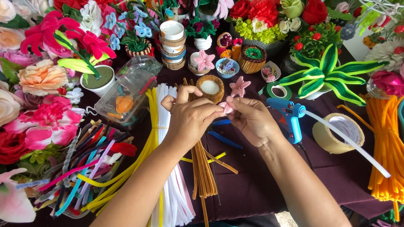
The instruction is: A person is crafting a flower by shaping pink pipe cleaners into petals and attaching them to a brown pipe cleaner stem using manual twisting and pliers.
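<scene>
Both my hands meet over the middle of the dark purple cloth (261,185). My left hand (191,117) and my right hand (251,120) pinch a small pink pipe-cleaner flower (227,108) between their fingertips. Most of that flower is hidden by my fingers. Just beyond it lie a finished pink flower (240,86) and a small round pot wrapped in brown cord (210,87). Under my left forearm lie bundles of brown (204,168), white (172,201) and yellow pipe cleaners (126,176).
A blue glue gun (290,115) with a white glue stick lies right of my right hand. A roll of beige tape (338,132), green tape (277,90), orange pipe cleaners (385,143), a clear box (130,90) and many craft flowers ring the table.
</scene>
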